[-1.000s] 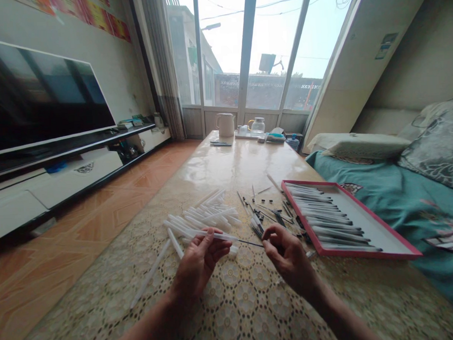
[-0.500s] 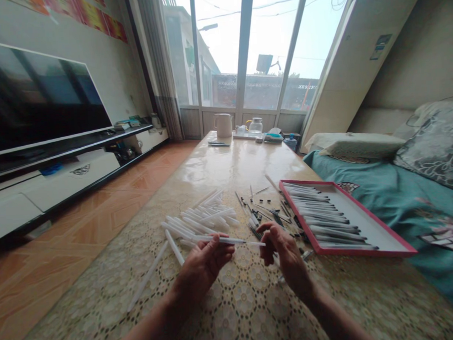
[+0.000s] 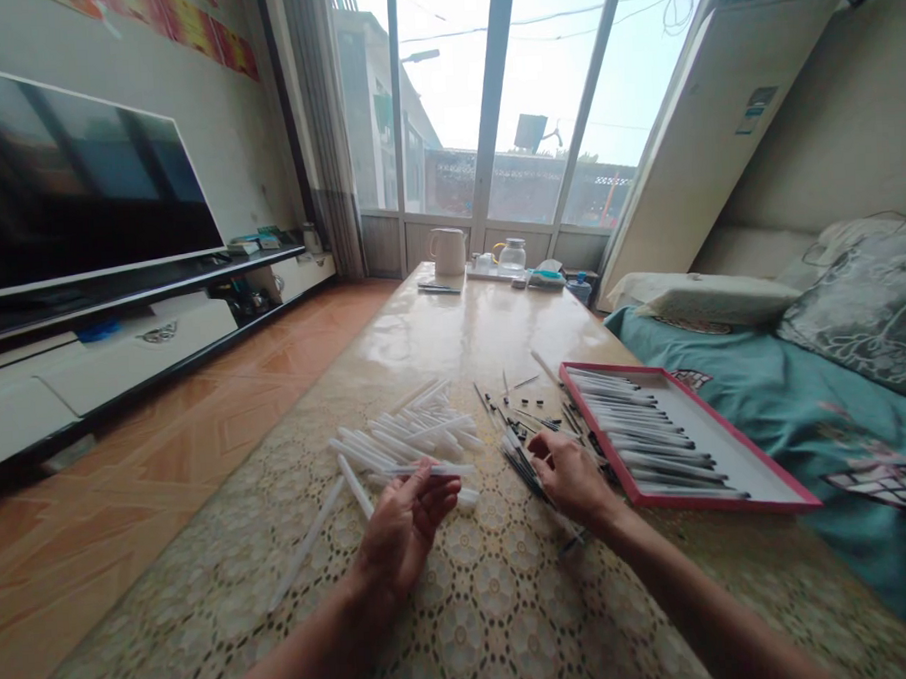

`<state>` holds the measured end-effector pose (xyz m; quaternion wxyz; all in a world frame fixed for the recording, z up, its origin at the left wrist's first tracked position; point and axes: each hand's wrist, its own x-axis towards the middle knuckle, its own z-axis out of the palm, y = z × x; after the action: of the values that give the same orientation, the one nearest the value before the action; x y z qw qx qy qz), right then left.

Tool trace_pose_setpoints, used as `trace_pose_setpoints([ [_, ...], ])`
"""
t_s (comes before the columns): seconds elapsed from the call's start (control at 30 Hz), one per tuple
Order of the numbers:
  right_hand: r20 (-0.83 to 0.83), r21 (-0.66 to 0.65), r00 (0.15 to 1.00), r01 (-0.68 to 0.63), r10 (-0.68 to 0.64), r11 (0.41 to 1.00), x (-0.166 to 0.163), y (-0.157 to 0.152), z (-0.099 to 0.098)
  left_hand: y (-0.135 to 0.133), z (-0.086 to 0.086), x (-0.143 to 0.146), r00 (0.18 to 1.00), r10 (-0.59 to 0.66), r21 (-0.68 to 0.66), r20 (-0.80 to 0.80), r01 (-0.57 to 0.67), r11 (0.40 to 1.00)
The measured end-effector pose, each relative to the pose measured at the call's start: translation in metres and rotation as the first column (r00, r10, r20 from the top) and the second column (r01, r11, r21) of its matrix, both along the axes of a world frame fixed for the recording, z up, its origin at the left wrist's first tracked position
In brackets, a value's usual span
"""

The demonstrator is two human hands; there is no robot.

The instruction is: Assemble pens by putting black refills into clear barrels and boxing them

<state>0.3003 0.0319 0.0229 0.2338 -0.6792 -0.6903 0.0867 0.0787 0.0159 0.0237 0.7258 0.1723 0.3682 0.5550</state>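
My left hand (image 3: 405, 517) pinches a white, translucent pen barrel (image 3: 451, 470) between thumb and fingers, held roughly level. Just behind it lies a loose heap of similar white pen barrels (image 3: 397, 437). My right hand (image 3: 571, 472) is over the scattered dark pen parts, its fingers curled downward; what lies between the fingertips is too small to make out. Thin black refills (image 3: 520, 469) lie beside its fingers, with small black caps (image 3: 540, 403) a little farther off. A red-edged tray (image 3: 727, 418) to the right carries a row of pens (image 3: 659, 431) with dark ends.
A patterned cover (image 3: 501, 598) lies over the long table. At its far end stand a kettle (image 3: 449, 253), a glass pot (image 3: 511, 255) and a tissue pack (image 3: 546, 275). A sofa (image 3: 769, 366) borders the right side; a television (image 3: 78, 186) is at left.
My right hand has moved from the end of the left hand's pen piece to the dark parts, its fingers curling lower. The left hand stays nearly in place, still holding the barrel.
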Motion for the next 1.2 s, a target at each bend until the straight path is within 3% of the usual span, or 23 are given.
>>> trace_pose_setpoints([
  [0.37, 0.163, 0.027, 0.986, 0.019, -0.023, 0.999, -0.002, 0.037, -0.008, 0.001, -0.004, 0.002, 0.998, -0.014, 0.043, -0.068, 0.017, 0.999],
  [0.6, 0.123, 0.068, 0.992, -0.010, 0.002, 0.998, -0.009, 0.017, -0.002, 0.000, -0.007, 0.001, 0.996, -0.005, 0.064, -0.086, 0.011, 0.998],
  [0.67, 0.034, 0.090, 0.998, -0.051, 0.048, 0.995, -0.017, 0.001, 0.002, 0.000, -0.008, 0.002, 0.996, -0.008, 0.068, -0.084, 0.014, 0.998],
  [0.73, -0.209, 0.131, 0.967, -0.117, 0.143, 0.985, -0.026, -0.018, 0.005, 0.000, -0.009, 0.002, 0.996, -0.005, 0.073, -0.087, 0.011, 0.997],
  [0.83, -0.559, 0.145, 0.802, -0.155, 0.210, 0.977, -0.039, -0.038, 0.005, 0.000, -0.010, 0.003, 0.996, 0.002, 0.081, -0.093, 0.006, 0.997],
  [0.9, -0.689, 0.144, 0.692, -0.159, 0.214, 0.977, -0.045, -0.045, 0.002, 0.000, -0.011, 0.003, 0.995, -0.006, 0.083, -0.095, 0.014, 0.996],
  [1.0, -0.770, 0.141, 0.602, -0.160, 0.210, 0.977, -0.049, -0.046, -0.003, 0.000, -0.011, 0.002, 0.995, -0.024, 0.072, -0.096, 0.031, 0.997],
  [1.2, -0.799, 0.145, 0.562, -0.167, 0.215, 0.975, -0.051, -0.042, -0.011, -0.002, -0.007, 0.003, 0.993, -0.060, 0.088, -0.103, 0.069, 0.994],
])
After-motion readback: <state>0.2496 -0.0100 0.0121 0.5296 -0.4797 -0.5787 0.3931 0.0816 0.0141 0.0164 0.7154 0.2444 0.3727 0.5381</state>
